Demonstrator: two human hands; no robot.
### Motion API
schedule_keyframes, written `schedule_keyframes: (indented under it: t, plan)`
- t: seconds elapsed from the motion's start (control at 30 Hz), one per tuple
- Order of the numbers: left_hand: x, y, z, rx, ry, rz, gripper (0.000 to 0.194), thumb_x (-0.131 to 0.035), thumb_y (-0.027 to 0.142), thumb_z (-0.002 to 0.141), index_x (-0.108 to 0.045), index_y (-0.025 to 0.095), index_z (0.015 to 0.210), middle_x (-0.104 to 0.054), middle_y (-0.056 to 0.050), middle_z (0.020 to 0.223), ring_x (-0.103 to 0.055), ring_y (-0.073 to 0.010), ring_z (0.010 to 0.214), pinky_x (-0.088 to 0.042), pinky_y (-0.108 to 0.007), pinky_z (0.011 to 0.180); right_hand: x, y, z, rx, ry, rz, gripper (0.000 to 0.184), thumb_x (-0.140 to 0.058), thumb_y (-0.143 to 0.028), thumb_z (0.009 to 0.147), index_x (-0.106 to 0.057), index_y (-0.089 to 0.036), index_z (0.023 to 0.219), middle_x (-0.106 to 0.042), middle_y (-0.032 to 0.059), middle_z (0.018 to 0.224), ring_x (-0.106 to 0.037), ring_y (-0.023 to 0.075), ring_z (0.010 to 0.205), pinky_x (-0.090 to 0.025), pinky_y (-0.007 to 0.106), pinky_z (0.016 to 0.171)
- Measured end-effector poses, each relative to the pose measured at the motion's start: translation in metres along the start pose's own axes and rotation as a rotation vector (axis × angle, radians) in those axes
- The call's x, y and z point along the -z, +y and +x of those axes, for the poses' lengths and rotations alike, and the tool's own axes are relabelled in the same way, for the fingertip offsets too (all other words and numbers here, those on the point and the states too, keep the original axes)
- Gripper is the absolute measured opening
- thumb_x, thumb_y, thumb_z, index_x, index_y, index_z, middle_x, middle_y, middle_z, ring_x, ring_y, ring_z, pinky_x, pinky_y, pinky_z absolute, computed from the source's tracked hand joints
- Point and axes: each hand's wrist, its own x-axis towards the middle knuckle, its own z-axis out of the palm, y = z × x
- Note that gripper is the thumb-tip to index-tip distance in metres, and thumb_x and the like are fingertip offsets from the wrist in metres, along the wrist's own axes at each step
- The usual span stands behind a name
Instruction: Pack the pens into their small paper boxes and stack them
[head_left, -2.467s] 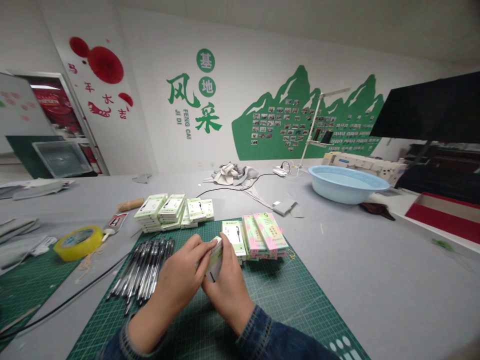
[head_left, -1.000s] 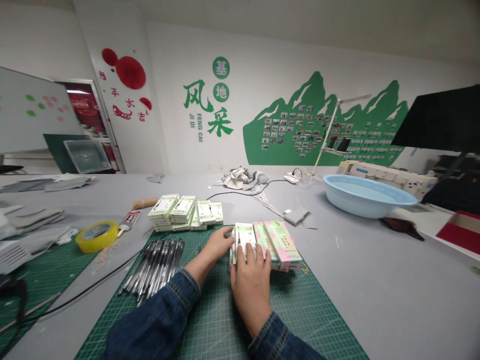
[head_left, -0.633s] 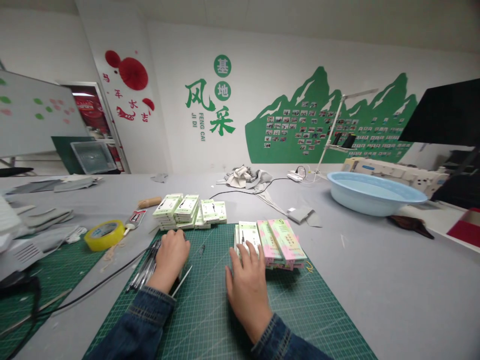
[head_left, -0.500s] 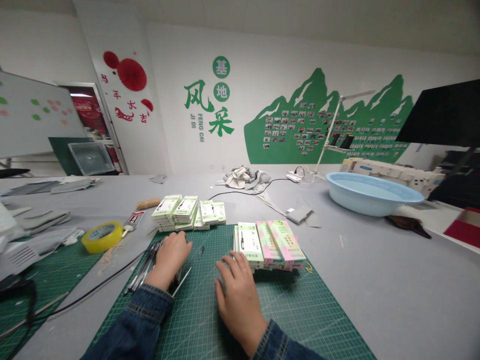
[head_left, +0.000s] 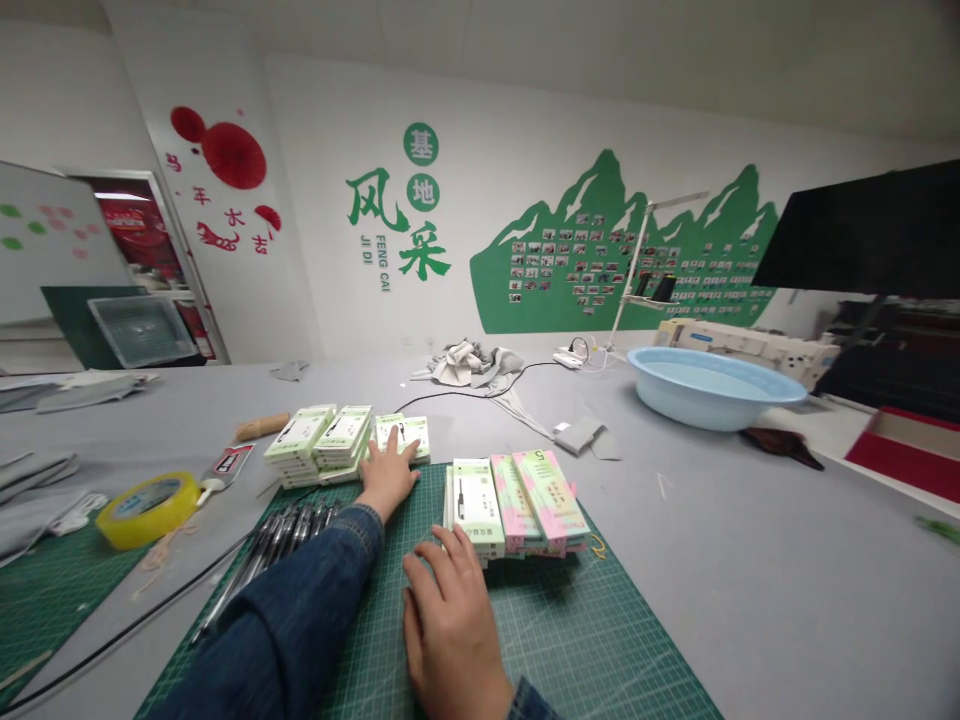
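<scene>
My left hand [head_left: 390, 474] reaches forward with fingers spread, its fingertips over the low right-hand pile of small white-and-green boxes [head_left: 418, 432]. Whether they touch the pile is hard to tell. Taller stacks of the same boxes [head_left: 300, 432] stand to its left. My right hand [head_left: 456, 615] rests on the green cutting mat [head_left: 600, 630] with fingers loosely bent and apart, holding nothing. Its fingertips are at the near edge of a white-and-green box with a pen picture [head_left: 478, 505]. Pink-and-green boxes [head_left: 551, 498] lie beside that one. A bundle of black pens [head_left: 289, 535] lies left of my left forearm.
Left of the mat are a yellow tape roll [head_left: 148, 508], a glue tube [head_left: 227, 467] and a black cable [head_left: 139, 622]. Crumpled grey cloth [head_left: 472, 365] lies at the back. A light-blue basin [head_left: 712, 395] stands at the right, before a sewing machine [head_left: 750, 343].
My left hand has moved from the pens forward and right to the small boxes, its fingers spreading. My right hand stays near the pen box. The view has turned slightly right.
</scene>
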Motion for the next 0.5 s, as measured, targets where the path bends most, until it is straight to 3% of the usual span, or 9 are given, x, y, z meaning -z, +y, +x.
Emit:
schedule_keyframes:
  t: [0.13,0.3,0.37,0.47,0.5]
  plan:
    - [0.003,0.000,-0.002,-0.004,0.029,-0.128,0.040,-0.066,0.024,0.083,-0.066,0.028,0.123,-0.030,-0.014,0.161,-0.043,-0.0444,0.134,-0.039,-0.061,0.102,-0.002,-0.001,-0.001,-0.014,0.003,-0.012,0.035,-0.052,-0.007,0.086,-0.064,-0.018,0.118,-0.068,0.0114,0.116,-0.054,0.0327,0.126,-0.044,0.060,0.111]
    - [0.036,-0.006,-0.010,-0.002,0.099,-0.435,0.027,-0.058,0.027,0.087,-0.065,0.019,0.112,-0.060,-0.015,0.126,-0.061,-0.0298,0.114,-0.044,-0.049,0.103,0.005,-0.002,0.002,-0.040,-0.016,0.026,0.040,-0.052,-0.005,0.086,-0.062,-0.019,0.122,-0.067,0.0111,0.120,-0.053,0.0315,0.129,-0.043,0.059,0.112]
    - [0.054,-0.007,-0.025,-0.011,0.117,-0.588,0.031,-0.050,0.038,0.092,-0.060,0.019,0.115,-0.066,-0.011,0.114,-0.065,-0.0247,0.104,-0.051,-0.042,0.095,0.009,-0.001,0.004,-0.073,-0.019,0.071,0.044,-0.052,-0.006,0.088,-0.058,-0.021,0.129,-0.065,0.0114,0.125,-0.054,0.0298,0.128,-0.045,0.056,0.112]
    - [0.079,-0.009,-0.065,-0.038,0.138,-0.879,0.041,-0.029,0.051,0.098,-0.045,0.025,0.126,-0.067,-0.006,0.118,-0.069,-0.0198,0.100,-0.058,-0.035,0.084,0.012,0.005,0.011,-0.216,0.025,0.209,0.046,-0.053,-0.014,0.093,-0.049,-0.022,0.138,-0.061,0.0128,0.133,-0.056,0.0272,0.127,-0.049,0.050,0.109]
    - [0.086,-0.010,-0.080,-0.049,0.105,-1.178,0.037,-0.036,0.051,0.096,-0.044,0.027,0.123,-0.068,-0.005,0.119,-0.069,-0.0213,0.101,-0.058,-0.038,0.085,0.013,0.008,0.015,-0.284,0.055,0.275,0.046,-0.053,-0.018,0.094,-0.047,-0.022,0.139,-0.059,0.0134,0.134,-0.057,0.0267,0.126,-0.050,0.049,0.108]
